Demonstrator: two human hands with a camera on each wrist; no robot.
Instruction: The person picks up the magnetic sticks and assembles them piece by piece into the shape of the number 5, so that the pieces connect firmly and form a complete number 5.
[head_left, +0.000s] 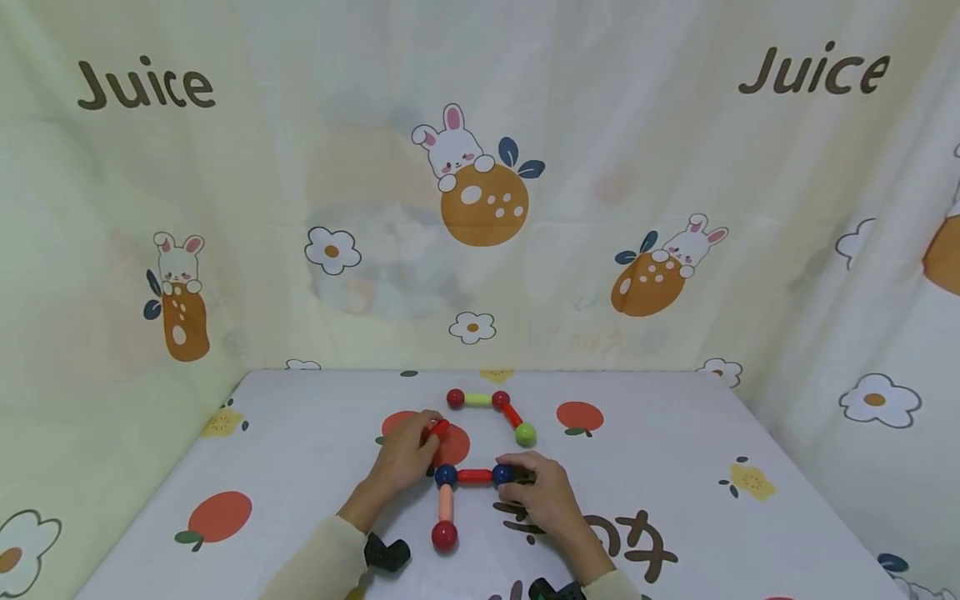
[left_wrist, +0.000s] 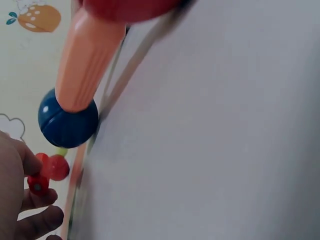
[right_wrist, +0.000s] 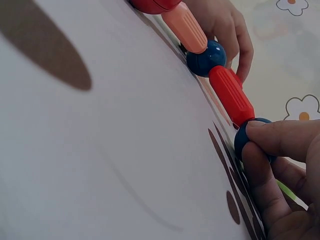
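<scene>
Curtain [head_left: 375,300] behind — green ball [head_left: 526,434] beyond right hand [head_left: 546,493].

Left wrist view: red ball [left_wrist: 132,7] blurry, cut off by top edge; left hand [left_wrist: 17,192] cut off by left edge. Head view: same hand hides part of red stick [head_left: 439,427]. Right wrist view: right hand [right_wrist: 285,172] covers part of blue ball [right_wrist: 241,140], runs off right edge.

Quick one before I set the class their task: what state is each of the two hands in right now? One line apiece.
Left hand: closed, pinching a red rod.
Right hand: closed, pinching a blue ball.
</scene>
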